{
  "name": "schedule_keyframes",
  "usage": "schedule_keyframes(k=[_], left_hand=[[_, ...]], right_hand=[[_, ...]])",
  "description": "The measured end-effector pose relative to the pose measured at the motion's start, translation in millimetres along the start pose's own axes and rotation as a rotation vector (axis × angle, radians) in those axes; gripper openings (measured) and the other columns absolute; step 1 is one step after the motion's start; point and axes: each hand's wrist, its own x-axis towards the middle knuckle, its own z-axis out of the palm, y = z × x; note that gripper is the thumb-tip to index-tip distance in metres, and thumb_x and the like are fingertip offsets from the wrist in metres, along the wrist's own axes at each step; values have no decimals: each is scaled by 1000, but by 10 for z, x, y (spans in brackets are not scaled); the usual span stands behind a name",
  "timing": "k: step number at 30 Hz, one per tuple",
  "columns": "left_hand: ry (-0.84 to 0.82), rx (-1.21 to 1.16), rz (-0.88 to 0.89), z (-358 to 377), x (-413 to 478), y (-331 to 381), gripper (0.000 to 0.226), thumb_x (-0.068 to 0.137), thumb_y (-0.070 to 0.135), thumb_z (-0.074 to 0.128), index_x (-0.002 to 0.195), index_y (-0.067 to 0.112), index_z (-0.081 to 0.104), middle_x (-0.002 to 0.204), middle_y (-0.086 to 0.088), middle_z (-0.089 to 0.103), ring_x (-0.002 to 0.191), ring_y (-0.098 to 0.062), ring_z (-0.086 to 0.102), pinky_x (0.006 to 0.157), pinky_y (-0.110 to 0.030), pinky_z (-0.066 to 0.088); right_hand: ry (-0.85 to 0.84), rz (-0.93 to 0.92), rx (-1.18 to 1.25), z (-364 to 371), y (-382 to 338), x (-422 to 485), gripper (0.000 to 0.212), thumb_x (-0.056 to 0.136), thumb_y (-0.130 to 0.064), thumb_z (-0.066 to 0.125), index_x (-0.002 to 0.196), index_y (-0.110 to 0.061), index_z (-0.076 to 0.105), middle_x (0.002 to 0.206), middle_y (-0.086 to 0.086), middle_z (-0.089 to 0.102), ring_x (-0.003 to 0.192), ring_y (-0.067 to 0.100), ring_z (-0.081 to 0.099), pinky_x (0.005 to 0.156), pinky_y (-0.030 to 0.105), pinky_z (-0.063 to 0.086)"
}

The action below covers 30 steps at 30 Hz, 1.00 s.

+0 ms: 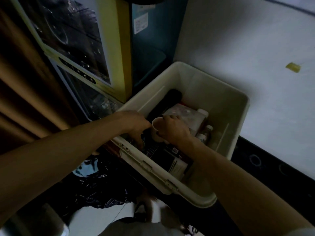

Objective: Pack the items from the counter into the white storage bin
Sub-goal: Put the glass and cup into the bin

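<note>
My right hand (173, 132) is wrapped round a white cup (156, 126), holding it upright and low inside the bin (242, 106), which sits at the near edge of the table (255, 48). I grip the cup from the side so it can go down mouth-up into the gap between the clear box (184, 114) and the printed box (173, 160). My left hand (136, 125) is in the bin's near-left corner, just beside the cup, with fingers pointing down among dark things. I judge it is making room, but I cannot tell whether it grips anything. Bottles (208, 129) stand on the right side, so space is tight.
</note>
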Motion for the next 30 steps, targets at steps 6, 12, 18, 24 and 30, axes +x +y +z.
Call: schedule_keyframes(k=[6,12,18,24,30], left_hand=[[46,-62,-5,37,87,2,57,78,61,68,122,27,53,113,3,65,95,-20,64,80,-38,55],[219,-61,-65,67,28,8,36,87,58,59,106,27,54,97,4,63,81,-18,60,75,-39,56],[546,-79,-207,112,-172,245,40,89,59,52,111,26,55,105,2,65,92,-18,62,76,-33,51],[555,-260,-596,274,-341,713,65,87,64,55,137,23,48,137,-9,49,119,-28,51,94,-36,45],[728,-543,-960,301,-517,1162,70,82,55,62,140,20,43,144,-9,38,133,-31,34,111,-45,30]], right_hand=[[17,-6,-6,-133,78,-60,66,85,-51,63,139,-16,49,138,12,52,128,30,47,100,40,42],[11,-37,-21,-325,292,-162,65,89,-52,55,141,-14,46,141,14,50,131,32,43,109,43,34],[37,-122,-25,-572,611,-200,66,89,-53,56,140,-12,45,138,14,50,126,34,44,101,45,42],[-31,-135,53,-634,857,-168,71,86,-67,48,134,-14,48,134,15,52,122,35,48,98,46,43],[39,-329,44,-603,854,-233,51,88,-53,57,121,-15,55,121,13,60,114,34,53,81,37,40]])
